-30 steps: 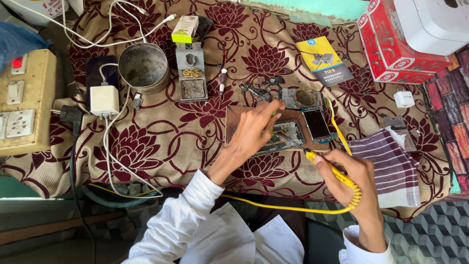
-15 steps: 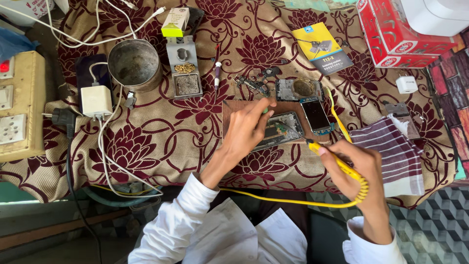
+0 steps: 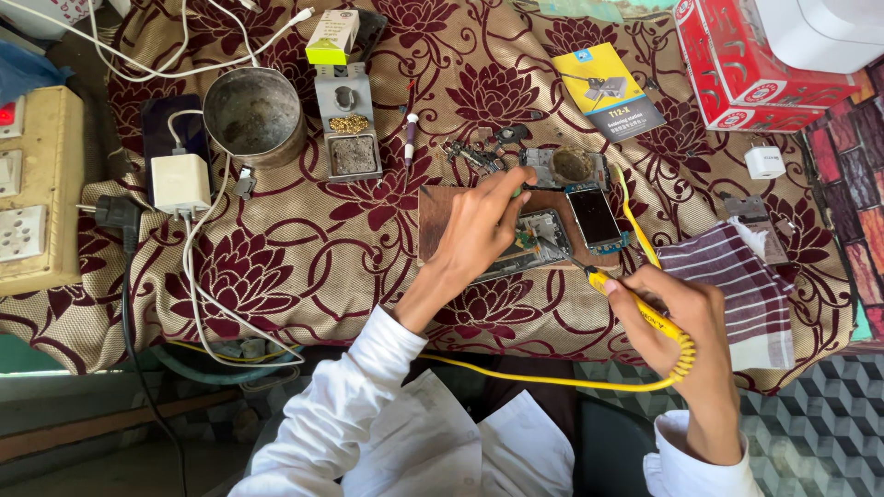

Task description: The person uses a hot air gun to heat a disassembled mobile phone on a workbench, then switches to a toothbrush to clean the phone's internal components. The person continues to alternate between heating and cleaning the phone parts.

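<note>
A: What is seen at the centre?

B: An opened phone body (image 3: 534, 241) is laid on a small wooden board (image 3: 440, 221), on a table covered by a maroon cloth with a flower pattern (image 3: 304, 267). The phone body is pressed down by the left hand (image 3: 479, 225), whose fingers are curled over its upper left part. Whether anything is pinched between those fingertips cannot be told.

A: And the other hand?

B: A yellow soldering iron (image 3: 635, 308) is gripped in the right hand (image 3: 686, 317), with the fingers closed around the handle. Its thin tip is pointed at the lower right corner of the phone body. A coiled yellow cord (image 3: 543, 373) is trailed from the handle across the person's lap.

A: What is found just beside the phone?

B: A small dark screen (image 3: 594, 216) is placed just to its right on the board. Above it, a circuit part with a lump of brown flux (image 3: 573, 164) is seen.

A: And further out?

B: A striped cloth (image 3: 746, 285) is spread to the right. A metal tip-cleaner stand (image 3: 348, 129) and a round metal tin (image 3: 253, 115) are set at the upper left, with a white charger (image 3: 180, 182) and white cables (image 3: 207, 276) near them. A red box (image 3: 746, 64) is placed at the upper right, and a yellow-and-blue packet (image 3: 606, 90) beside it.
</note>
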